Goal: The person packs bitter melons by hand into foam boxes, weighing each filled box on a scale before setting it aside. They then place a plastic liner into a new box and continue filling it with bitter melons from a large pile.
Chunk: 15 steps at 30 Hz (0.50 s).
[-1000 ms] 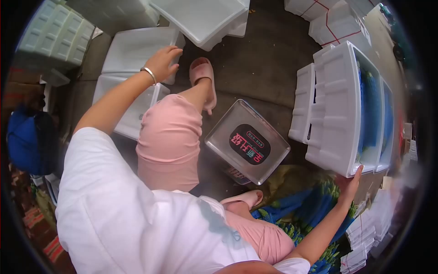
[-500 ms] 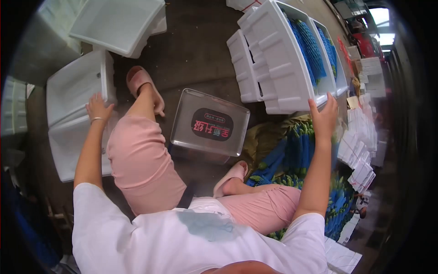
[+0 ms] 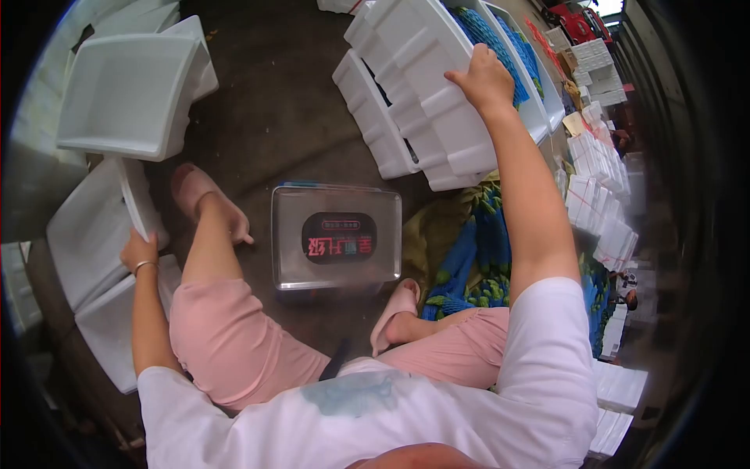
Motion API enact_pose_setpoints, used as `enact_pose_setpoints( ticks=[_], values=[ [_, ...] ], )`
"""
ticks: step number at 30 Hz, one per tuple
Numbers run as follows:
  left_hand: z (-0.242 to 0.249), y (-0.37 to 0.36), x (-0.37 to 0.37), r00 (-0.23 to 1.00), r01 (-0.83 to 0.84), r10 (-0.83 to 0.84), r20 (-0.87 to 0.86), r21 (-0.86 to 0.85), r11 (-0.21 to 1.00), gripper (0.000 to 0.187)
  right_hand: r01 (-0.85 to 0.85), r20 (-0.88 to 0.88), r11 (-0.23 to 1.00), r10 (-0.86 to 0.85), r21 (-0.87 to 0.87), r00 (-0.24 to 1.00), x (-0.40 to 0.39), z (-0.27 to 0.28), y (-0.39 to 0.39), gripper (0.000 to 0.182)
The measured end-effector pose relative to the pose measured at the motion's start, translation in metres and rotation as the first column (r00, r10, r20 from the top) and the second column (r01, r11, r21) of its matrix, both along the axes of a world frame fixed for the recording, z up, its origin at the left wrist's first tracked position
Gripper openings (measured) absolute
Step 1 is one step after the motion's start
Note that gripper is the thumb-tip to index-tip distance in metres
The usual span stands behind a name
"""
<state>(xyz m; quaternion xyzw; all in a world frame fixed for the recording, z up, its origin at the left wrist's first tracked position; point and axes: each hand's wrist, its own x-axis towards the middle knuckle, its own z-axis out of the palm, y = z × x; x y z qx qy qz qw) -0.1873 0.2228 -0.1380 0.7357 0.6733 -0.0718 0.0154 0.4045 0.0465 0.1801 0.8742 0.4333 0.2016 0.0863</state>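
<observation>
My left hand (image 3: 139, 252) has its fingers over the edge of a white foam box (image 3: 94, 227) at the left. My right hand (image 3: 484, 78) grips the near rim of a tall white foam box (image 3: 430, 74) at the upper right, its thumb against the outer wall. Blue netted bundles (image 3: 480, 33) with green tips lie inside that box. Between my feet stands a metal-rimmed container (image 3: 338, 272) with a dark label and red lettering on its top.
An open white box (image 3: 129, 94) lies at the upper left. More blue netted green-tipped bundles (image 3: 492, 242) are on brown cloth by my right leg. Stacks of white boxes (image 3: 598, 164) line the right side, with a red vehicle (image 3: 576, 22) beyond.
My right hand has moved up and left along the tall box and now grips its rim. My left hand has lowered and closed on the left box's edge. The camera view has shifted.
</observation>
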Motion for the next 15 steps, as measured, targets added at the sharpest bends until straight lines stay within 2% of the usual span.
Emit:
enact_pose_setpoints(
  ticks=[2,5,8,11,13,14,15],
  values=[
    [-0.005,-0.002,0.002,1.000,0.030,-0.031,0.007,0.057,0.998,0.050,0.033,0.046,0.999,-0.033,0.006,0.998,0.009,0.001,0.017,0.059],
    [-0.003,0.001,0.004,0.999,0.054,-0.053,-0.006,0.127,0.990,0.048,0.115,0.003,0.993,-0.115,-0.010,0.993,0.008,-0.008,0.031,0.060],
    [0.012,-0.002,0.012,0.999,-0.038,0.038,-0.021,-0.003,0.999,0.045,0.142,-0.047,0.989,-0.144,-0.050,0.988,0.001,-0.006,0.024,0.065],
    [-0.007,0.006,0.000,0.998,-0.025,0.024,0.049,0.020,0.999,0.045,0.174,-0.133,0.982,-0.182,-0.069,0.974,-0.004,0.002,0.020,0.068],
    [0.003,0.012,-0.013,0.998,-0.047,0.047,0.046,-0.005,0.999,0.047,0.078,-0.113,0.994,-0.069,0.079,0.991,-0.005,0.000,0.008,0.072],
    [0.018,0.017,-0.023,0.991,-0.042,0.040,0.127,0.014,0.999,0.048,0.082,-0.124,0.993,-0.072,0.085,0.990,-0.007,0.003,-0.002,0.072],
    [0.037,0.023,-0.037,0.979,-0.039,0.032,0.201,0.033,0.999,0.049,-0.072,-0.083,0.974,0.092,0.217,0.992,-0.010,0.011,-0.017,0.074]
  ],
)
